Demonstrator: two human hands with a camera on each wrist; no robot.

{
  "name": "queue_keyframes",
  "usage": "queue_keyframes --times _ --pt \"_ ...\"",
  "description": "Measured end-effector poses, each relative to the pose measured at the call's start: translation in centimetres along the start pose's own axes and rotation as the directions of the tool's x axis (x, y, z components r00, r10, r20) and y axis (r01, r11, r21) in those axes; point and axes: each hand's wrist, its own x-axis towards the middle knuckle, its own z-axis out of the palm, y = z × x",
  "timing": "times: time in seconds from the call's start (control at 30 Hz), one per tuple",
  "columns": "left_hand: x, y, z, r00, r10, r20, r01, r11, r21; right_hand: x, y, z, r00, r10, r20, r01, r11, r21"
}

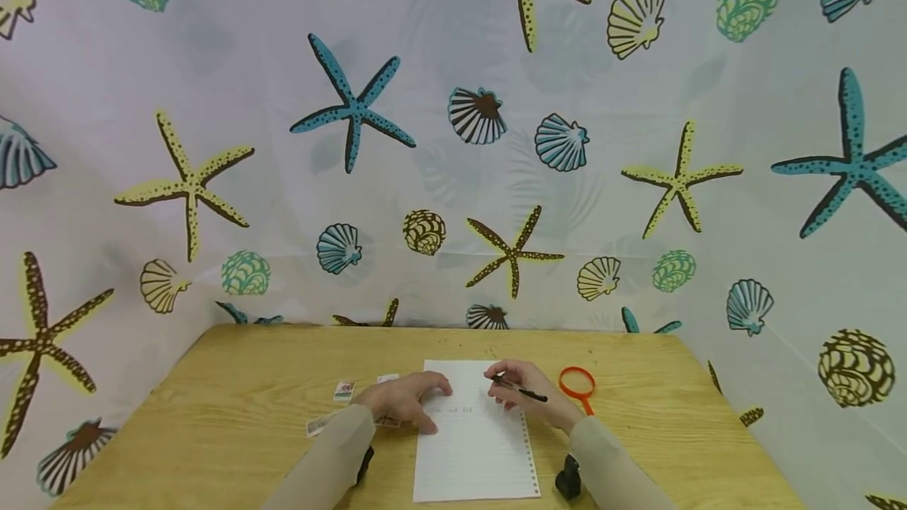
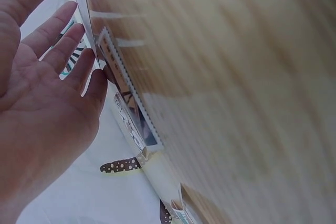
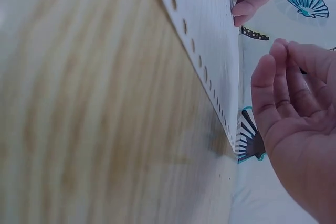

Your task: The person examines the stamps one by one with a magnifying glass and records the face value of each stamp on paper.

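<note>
A lined sheet of paper [image 1: 475, 463] with punched holes down its right side lies on the table, with a short row of faint writing [image 1: 453, 410] near its upper part. My left hand [image 1: 400, 400] rests at the sheet's left edge, its fingers spread and loosely bent. In the left wrist view that hand [image 2: 50, 98] holds nothing. My right hand [image 1: 527, 392] pinches a black pen [image 1: 524, 392] above the sheet's upper right. Seen from the right wrist, the fingers of this hand [image 3: 299, 93] are curled together, and the pen is mostly hidden.
Several postage stamps [image 1: 344, 391] lie around and partly beneath my left hand; one stamp [image 2: 128, 90] is close by its fingers. A red magnifying glass [image 1: 577, 382] lies right of my right hand. Behind the wooden table [image 1: 248, 400] hangs a shell-patterned cloth [image 1: 425, 179].
</note>
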Motion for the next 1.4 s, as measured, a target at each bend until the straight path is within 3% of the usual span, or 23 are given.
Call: queue_keyframes --times 0.27,0.4,0.83,1.4 --pt "0.1 -0.2 0.2 1.0 0.017 0.006 -0.018 1.0 0.012 -0.1 0.5 -0.8 0.996 0.086 -0.012 -0.082 0.979 0.189" --pt "0.0 -0.1 0.1 1.0 0.006 0.002 -0.006 1.0 0.003 -0.2 0.6 -1.4 0.995 0.098 -0.017 -0.092 0.972 0.217" --pt "-0.2 -0.2 0.0 1.0 0.019 0.007 -0.019 1.0 0.016 -0.7 1.0 -2.4 0.994 0.083 0.065 -0.094 0.975 0.2" --pt "-0.3 -0.2 0.1 1.0 0.023 0.009 -0.023 1.0 -0.017 -1.5 1.5 -3.4 0.995 0.092 0.032 -0.094 0.992 0.082"
